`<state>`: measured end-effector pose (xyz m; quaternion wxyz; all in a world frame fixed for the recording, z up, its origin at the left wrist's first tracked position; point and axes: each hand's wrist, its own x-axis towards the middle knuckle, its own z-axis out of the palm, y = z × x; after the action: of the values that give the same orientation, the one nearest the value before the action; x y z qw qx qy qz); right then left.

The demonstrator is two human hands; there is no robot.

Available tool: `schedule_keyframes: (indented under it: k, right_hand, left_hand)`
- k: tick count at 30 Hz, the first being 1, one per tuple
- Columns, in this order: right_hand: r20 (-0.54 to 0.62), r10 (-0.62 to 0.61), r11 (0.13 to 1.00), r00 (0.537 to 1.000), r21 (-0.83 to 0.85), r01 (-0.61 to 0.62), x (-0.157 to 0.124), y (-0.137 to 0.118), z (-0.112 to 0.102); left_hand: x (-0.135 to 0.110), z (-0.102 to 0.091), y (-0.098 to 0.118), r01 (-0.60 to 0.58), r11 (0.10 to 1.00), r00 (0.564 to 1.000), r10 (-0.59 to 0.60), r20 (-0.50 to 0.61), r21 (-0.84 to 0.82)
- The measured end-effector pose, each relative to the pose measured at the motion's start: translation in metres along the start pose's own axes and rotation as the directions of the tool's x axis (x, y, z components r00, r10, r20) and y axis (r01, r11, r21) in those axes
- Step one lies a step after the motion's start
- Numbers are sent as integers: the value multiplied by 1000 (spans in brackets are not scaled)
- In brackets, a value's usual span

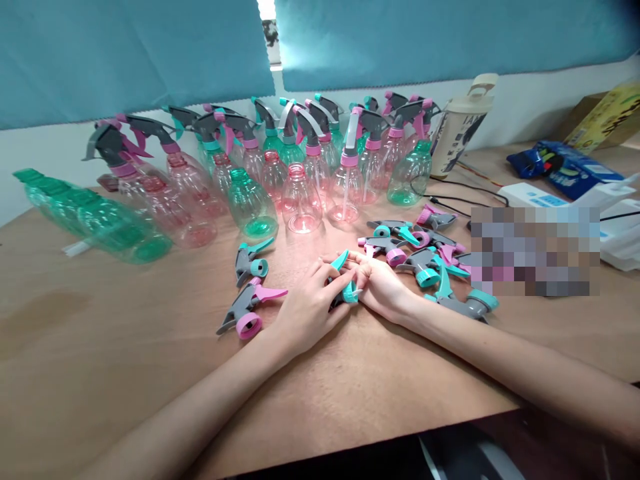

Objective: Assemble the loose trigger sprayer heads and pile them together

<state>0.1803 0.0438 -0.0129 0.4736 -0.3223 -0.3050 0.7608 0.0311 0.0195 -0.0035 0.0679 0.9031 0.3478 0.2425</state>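
My left hand (pixel 306 308) and my right hand (pixel 381 285) meet at the middle of the wooden table (pixel 100 347), both closed around one grey spray trigger head with teal parts (pixel 345 288). Its teal lever sticks up between my fingers. Two loose trigger heads lie just left of my left hand: a grey and teal one (pixel 249 262) and a grey and pink one (pixel 246 312). A pile of several more trigger heads (pixel 425 257) lies right of my right hand.
Several clear pink and green spray bottles (pixel 300 193) stand in a row at the back, some capped with triggers. Green bottles (pixel 95 220) lie at the left. A beige tumbler (pixel 463 130), a blue packet (pixel 565 167) and white boxes (pixel 620 227) sit at the right.
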Motion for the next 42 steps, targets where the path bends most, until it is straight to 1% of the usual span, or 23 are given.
schedule_keyframes:
  k: [6, 9, 14, 17, 20, 23, 27, 32, 34, 36, 37, 38, 39, 42]
  right_hand:
    - [-16, -16, 1000, 1000, -5, 16, 0, 2, -2]
    - [-27, -24, 1000, 999, -12, 23, -2, 3, -4]
    - [-23, -23, 999, 999, -28, 22, -6, -1, -6]
    - [-12, -75, 992, 997, -103, 74, -7, -6, -9]
    - [54, -100, 957, 993, -267, 111, -8, -11, -13]
    - [163, -56, 879, 985, -461, 126, -8, -16, -16]
    - [282, -54, 744, 958, -629, 227, -6, -17, -21]
    - [336, -49, 593, 940, -748, 299, -8, -21, -25]
    - [342, -53, 492, 938, -808, 322, -10, -24, -24]
    - [347, -63, 373, 936, -861, 344, -12, -27, -22]
    - [360, -60, 329, 931, -873, 359, -12, -28, -22]
    - [380, -54, 303, 923, -875, 378, -12, -29, -22]
    - [402, -43, 295, 914, -870, 396, -12, -30, -23]
    - [451, 36, 331, 892, -848, 415, -11, -33, -26]
  left_hand:
    - [-1, 1, -2, 36, 999, 999, -36, -5, 10]
    - [-3, 0, -3, 87, 996, 995, -87, -41, 8]
    - [-4, -3, -4, 193, 981, 980, -194, -50, -25]
    - [-5, -5, -5, 241, 969, 966, -244, -88, -51]
    - [-6, -7, -6, 251, 966, 959, -256, -122, -61]
    - [-8, -7, -8, 251, 967, 954, -254, -159, -41]
    - [-9, -7, -11, 246, 969, 952, -243, -184, -8]
    - [-9, -7, -9, 231, 972, 964, -222, -149, 46]
    - [-9, -7, -7, 237, 970, 963, -227, -142, 58]
    - [-9, -8, -5, 250, 967, 960, -242, -142, 46]
    - [-9, -8, -4, 257, 966, 958, -249, -143, 34]
    - [-9, -9, -4, 265, 964, 954, -260, -147, 19]
    - [-9, -10, -4, 275, 962, 950, -271, -155, 2]
    - [-9, -12, -5, 300, 952, 932, -306, -192, -62]
